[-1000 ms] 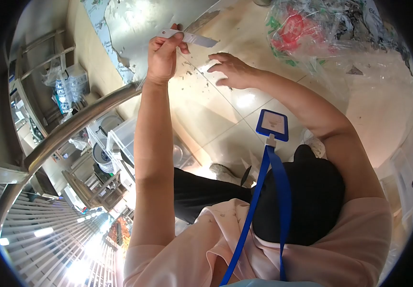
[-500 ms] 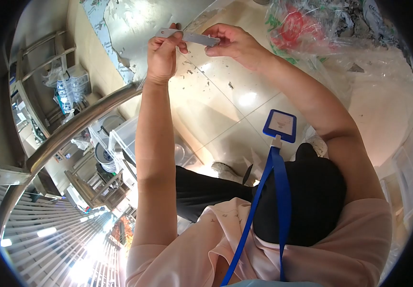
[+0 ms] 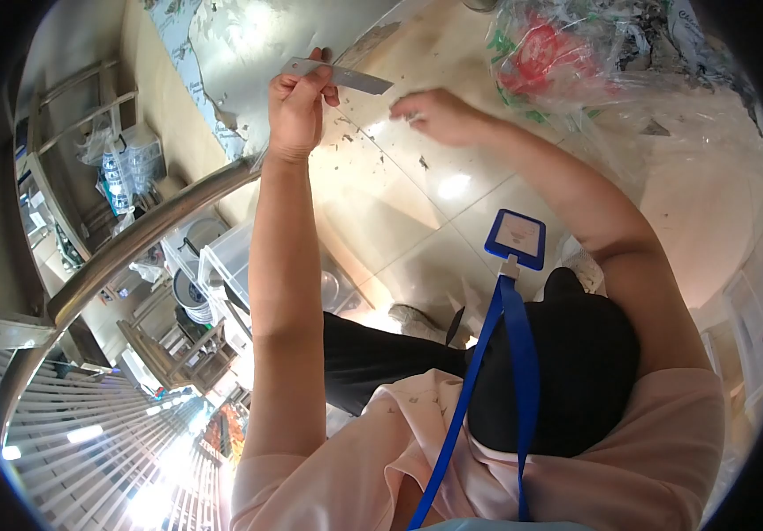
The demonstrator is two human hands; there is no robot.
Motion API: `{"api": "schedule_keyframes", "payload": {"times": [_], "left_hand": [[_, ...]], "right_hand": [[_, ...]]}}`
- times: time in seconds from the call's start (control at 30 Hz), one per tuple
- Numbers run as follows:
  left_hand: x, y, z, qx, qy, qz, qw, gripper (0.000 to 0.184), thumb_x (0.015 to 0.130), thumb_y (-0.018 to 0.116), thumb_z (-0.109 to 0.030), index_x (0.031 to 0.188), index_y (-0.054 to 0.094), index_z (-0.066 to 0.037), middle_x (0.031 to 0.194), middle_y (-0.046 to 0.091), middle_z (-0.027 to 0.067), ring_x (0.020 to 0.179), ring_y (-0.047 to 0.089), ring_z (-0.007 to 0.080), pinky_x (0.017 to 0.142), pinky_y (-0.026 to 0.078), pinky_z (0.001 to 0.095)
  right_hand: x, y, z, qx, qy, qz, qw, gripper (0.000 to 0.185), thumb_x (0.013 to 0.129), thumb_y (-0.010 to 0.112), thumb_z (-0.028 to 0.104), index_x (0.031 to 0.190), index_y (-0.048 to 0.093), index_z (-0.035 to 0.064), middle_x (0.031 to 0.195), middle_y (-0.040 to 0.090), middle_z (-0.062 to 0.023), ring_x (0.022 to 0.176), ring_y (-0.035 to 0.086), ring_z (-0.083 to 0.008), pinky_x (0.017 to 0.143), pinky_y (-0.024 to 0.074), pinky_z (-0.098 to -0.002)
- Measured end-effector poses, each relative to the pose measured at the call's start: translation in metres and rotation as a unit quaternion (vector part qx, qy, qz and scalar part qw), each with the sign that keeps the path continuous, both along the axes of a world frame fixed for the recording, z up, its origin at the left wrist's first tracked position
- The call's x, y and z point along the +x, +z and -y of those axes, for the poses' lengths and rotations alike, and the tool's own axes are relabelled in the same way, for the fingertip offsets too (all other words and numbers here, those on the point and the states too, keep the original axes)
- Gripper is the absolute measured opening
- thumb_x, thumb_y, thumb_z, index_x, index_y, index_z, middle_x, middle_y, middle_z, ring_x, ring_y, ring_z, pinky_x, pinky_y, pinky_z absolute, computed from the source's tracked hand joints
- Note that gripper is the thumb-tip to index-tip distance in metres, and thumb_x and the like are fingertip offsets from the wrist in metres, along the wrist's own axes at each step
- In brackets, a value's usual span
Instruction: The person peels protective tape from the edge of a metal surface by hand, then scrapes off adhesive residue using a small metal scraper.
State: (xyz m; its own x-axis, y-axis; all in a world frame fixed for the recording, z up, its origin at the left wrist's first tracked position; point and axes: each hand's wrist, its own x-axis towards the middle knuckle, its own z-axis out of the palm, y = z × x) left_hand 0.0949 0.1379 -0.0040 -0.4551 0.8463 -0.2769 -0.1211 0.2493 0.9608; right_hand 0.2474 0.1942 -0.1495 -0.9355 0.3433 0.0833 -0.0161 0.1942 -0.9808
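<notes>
My left hand (image 3: 298, 111) pinches a flat, thin metal blade (image 3: 362, 80) with a small hole near its left end. The blade points right and slightly down, its far end free. To the right of that end is my right hand (image 3: 439, 115), apart from the blade; its fingers are smeared by motion and what is between them, if anything, cannot be made out. Behind my left hand lies a shiny metal sheet (image 3: 266, 40) with a blue-and-white patterned edge. Small dark scraps (image 3: 423, 163) are scattered on the tiled floor below the hands.
Clear plastic (image 3: 567, 66) with red and green print holds dark scraps at the upper right. A metal rail (image 3: 156, 223) curves along the left, beside shelving and a clear plastic box (image 3: 226, 261). A blue badge (image 3: 516, 239) hangs in front of my body.
My right hand touched the blade's right end half a second ago and has since moved away, down and to the right. The blade stays in my left hand, its far end slightly lower.
</notes>
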Motion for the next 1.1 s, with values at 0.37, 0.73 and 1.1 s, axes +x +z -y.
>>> {"api": "schedule_keyframes", "payload": {"times": [0.37, 0.73, 1.1], "left_hand": [[0.025, -0.001, -0.015, -0.087, 0.006, -0.191, 0.978, 0.021, 0.082, 0.056, -0.015, 0.073, 0.061, 0.003, 0.065, 0.058, 0.0049, 0.059, 0.054, 0.0121, 0.059, 0.043, 0.0231], [0.047, -0.007, -0.029, -0.119, 0.002, -0.467, 0.876, 0.028, 0.082, 0.056, -0.020, 0.072, 0.061, 0.005, 0.059, 0.060, 0.0071, 0.054, 0.056, 0.0101, 0.052, 0.043, 0.0236], [0.046, -0.005, -0.040, -0.119, -0.052, -0.556, 0.821, 0.023, 0.084, 0.053, -0.015, 0.076, 0.061, 0.006, 0.057, 0.060, 0.0101, 0.051, 0.059, 0.0136, 0.049, 0.045, 0.0247]], "right_hand": [[0.000, 0.036, -0.022, -0.687, -0.055, -0.092, 0.719, 0.029, 0.086, 0.052, 0.017, 0.110, 0.047, 0.0013, 0.104, 0.054, -0.0112, 0.092, 0.054, -0.0198, 0.079, 0.0449, -0.0291], [-0.036, 0.027, -0.030, -0.769, -0.080, -0.132, 0.620, 0.015, 0.082, 0.058, 0.013, 0.089, 0.055, 0.0001, 0.077, 0.060, -0.0074, 0.067, 0.057, -0.0135, 0.059, 0.0493, -0.0237], [-0.039, 0.019, -0.022, -0.802, -0.040, -0.191, 0.565, 0.015, 0.083, 0.056, 0.014, 0.087, 0.056, -0.0001, 0.074, 0.060, -0.0075, 0.064, 0.059, -0.0145, 0.055, 0.0498, -0.0242]]}}
